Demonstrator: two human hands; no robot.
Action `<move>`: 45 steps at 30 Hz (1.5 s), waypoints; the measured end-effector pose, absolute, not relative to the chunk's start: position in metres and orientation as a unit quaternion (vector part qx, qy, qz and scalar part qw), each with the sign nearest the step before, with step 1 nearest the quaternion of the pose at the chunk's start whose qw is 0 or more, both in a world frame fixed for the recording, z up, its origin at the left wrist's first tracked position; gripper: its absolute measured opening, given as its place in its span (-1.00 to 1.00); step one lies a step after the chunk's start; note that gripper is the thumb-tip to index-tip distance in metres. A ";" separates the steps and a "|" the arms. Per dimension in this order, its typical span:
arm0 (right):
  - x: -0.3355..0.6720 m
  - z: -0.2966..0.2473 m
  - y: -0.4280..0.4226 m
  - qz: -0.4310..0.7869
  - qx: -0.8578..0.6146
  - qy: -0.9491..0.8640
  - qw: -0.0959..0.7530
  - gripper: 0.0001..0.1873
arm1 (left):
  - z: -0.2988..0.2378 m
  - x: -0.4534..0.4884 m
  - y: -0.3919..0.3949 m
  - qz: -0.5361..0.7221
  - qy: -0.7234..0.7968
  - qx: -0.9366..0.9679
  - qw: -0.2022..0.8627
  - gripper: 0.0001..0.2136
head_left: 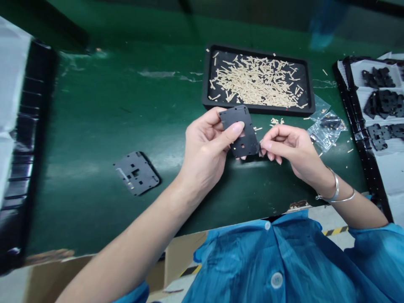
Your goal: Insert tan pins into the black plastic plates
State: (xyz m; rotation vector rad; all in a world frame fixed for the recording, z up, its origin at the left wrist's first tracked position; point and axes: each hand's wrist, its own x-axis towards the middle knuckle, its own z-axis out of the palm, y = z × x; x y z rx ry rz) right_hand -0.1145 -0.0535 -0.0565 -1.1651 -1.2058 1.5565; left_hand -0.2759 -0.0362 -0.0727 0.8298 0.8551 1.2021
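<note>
My left hand [205, 145] holds a flat black plastic plate [240, 132] with small cut-outs, thumb pressed across its face, fingers behind it. It is raised a little above the green table. My right hand [292, 147] is pinched at the plate's right lower edge, fingers curled; what sits between the fingertips is too small to make out. A silver bangle circles my right wrist. A second black plate [137, 172] of the same kind lies flat on the table to the left.
A black tray [208, 75] filled with several beige paper strips stands behind my hands. Clear plastic bags [326, 128] with dark parts lie to the right. At the far right, black parts [383, 103] rest on white sheets. A stack of black trays [25, 168] stands at the left edge.
</note>
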 end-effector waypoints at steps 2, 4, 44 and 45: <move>-0.115 -0.057 -0.055 0.605 -0.479 -0.477 0.421 -0.83 | -0.073 -0.276 -0.035 0.539 0.380 0.365 0.658 -0.82; -0.116 -0.057 -0.055 0.593 -0.492 -0.471 0.429 -0.82 | -0.074 -0.276 -0.034 0.543 0.383 0.364 0.653 -0.83; -0.109 -0.063 -0.045 0.713 -0.419 -0.425 0.367 -0.64 | -0.077 -0.273 -0.031 0.515 0.377 0.380 0.669 -0.80; -0.109 -0.063 -0.045 0.716 -0.416 -0.423 0.368 -0.64 | -0.076 -0.273 -0.031 0.514 0.375 0.381 0.670 -0.79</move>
